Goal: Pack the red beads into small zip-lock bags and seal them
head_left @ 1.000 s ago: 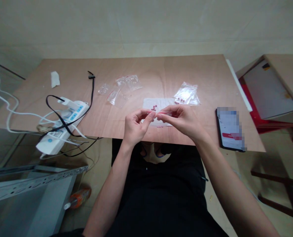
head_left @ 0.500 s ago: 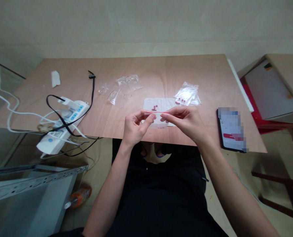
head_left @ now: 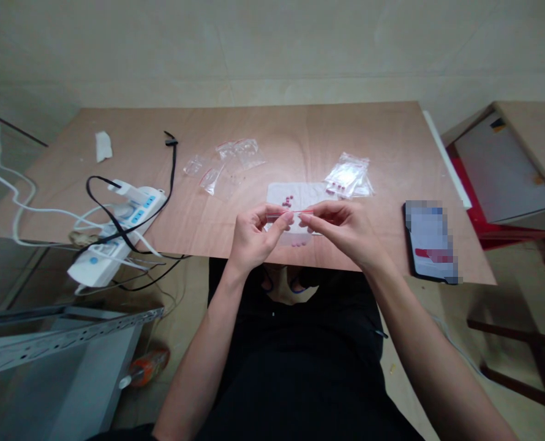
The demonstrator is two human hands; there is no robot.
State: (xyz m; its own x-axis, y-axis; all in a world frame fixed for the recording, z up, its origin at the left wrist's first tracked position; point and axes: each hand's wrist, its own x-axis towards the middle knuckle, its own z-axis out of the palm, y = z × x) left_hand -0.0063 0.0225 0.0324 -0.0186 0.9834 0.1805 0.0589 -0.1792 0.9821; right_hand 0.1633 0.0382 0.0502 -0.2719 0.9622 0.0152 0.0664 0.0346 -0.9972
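Pinching tightly, the left hand and right hand hold a filmy, clear plastic bag by its red strip, small reddish pieces showing near its bottom.

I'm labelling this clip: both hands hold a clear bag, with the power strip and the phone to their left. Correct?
Not quite: the phone lies to their right, as the head view shows. The rest holds: the left hand and right hand hold a clear bag, with the power strip to their left.
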